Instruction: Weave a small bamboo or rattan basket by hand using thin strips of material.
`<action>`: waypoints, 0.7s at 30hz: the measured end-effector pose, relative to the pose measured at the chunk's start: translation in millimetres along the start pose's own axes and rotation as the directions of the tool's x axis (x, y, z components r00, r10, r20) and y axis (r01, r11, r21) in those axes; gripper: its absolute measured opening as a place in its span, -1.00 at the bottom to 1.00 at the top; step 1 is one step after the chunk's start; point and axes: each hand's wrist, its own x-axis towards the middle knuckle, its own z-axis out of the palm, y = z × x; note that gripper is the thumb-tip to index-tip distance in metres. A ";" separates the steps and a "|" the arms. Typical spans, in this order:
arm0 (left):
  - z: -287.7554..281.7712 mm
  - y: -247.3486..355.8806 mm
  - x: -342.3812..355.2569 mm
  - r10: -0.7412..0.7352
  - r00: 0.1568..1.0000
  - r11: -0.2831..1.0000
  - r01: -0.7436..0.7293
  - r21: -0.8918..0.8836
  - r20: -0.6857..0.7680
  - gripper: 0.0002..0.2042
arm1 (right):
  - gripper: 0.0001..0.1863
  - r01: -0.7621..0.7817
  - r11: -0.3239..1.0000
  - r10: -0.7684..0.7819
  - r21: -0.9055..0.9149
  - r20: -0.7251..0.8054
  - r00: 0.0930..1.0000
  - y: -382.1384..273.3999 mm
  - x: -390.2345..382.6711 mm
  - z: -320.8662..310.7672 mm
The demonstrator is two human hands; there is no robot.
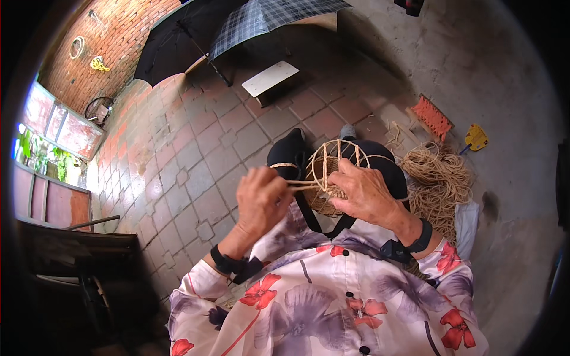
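I see the person's left hand (261, 196) with curled fingers, closed upon a few thin tan strands of plant-like cord (301, 184); the tips of these fingers I cannot see well. The strands go sideways to the right hand (369, 196), whose thumb and fingers pinch the edge of a round, pale tan woven basket with an open frame of hoop and ribs (326, 172). This basket is in front of the body, between the two knees in black trousers (383, 169). Around each wrist I notice a black band (420, 236), and the shirt (303, 314) is pale pink with red and purple flowers. Beside the right knee I find a big tangled heap of tan cord (439, 184), with a white plastic bag (466, 228) next to it. Near this heap are an orange-red block with rough surface (430, 117) and a flat yellow paddle with blue handle (477, 137). Farther ahead, on the floor of red and grey tiles (208, 142), I see a low bench with white top (271, 78), close to an open black umbrella (169, 47) and a checked grey-blue umbrella (261, 26).
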 end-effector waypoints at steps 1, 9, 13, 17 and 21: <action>-0.2 -11.1 2.9 -0.045 0.997 0.996 0.040 -0.078 -0.058 -0.82 | -0.69 0.002 1.000 -0.002 0.001 -0.002 1.000 -1.0 0.0 0.3; -28.5 -236.3 -85.2 -0.636 0.707 0.771 0.565 -0.293 -0.310 -0.77 | -0.70 0.059 0.979 -0.013 0.195 -0.228 0.973 9.7 -4.7 -14.2; -191.7 -344.2 -212.7 -0.909 0.157 0.079 0.975 0.210 -0.387 -0.49 | -0.77 -0.191 0.932 0.293 0.308 -0.327 0.899 43.3 -22.4 -39.4; -216.7 -327.9 -223.6 -0.924 0.141 -0.009 0.921 0.388 -0.355 -0.39 | -0.81 -0.170 0.930 0.303 0.326 -0.417 0.857 70.7 -42.0 -41.1; -129.8 -319.3 -172.1 -0.597 0.729 0.801 0.568 0.190 0.336 -0.26 | -0.84 -0.157 0.920 0.304 0.360 -0.399 0.865 60.7 -37.6 -34.9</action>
